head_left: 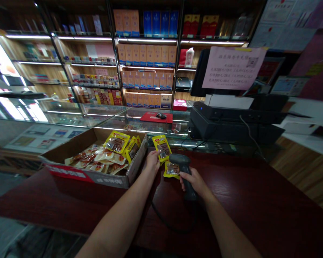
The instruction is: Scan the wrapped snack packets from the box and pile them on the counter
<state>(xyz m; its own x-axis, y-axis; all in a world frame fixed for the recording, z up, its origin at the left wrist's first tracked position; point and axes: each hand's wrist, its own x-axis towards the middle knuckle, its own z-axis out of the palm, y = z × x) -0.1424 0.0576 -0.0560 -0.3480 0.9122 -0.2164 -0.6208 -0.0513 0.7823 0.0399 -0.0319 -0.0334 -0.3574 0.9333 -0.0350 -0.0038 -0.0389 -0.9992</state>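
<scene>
My left hand (153,161) is closed on the edge of a yellow snack packet (162,147), which has a clear window showing brown food. In my right hand (195,181) is a dark barcode scanner (187,175), gripped by its handle with the head toward the packets. A second yellow snack packet (171,169) lies on the dark red table (231,200), partly hidden behind the scanner. Left of my hands stands an open cardboard box (102,181). Inside it are several cream packets (102,159) and, at the back right, yellow packets (117,142).
Beyond the table runs a glass counter (134,123) with a red mouse pad (148,116) and a mouse (160,115). A black register (226,122) and a monitor with a pink notice (233,68) stand back right. The scanner's cable (164,222) loops across the table.
</scene>
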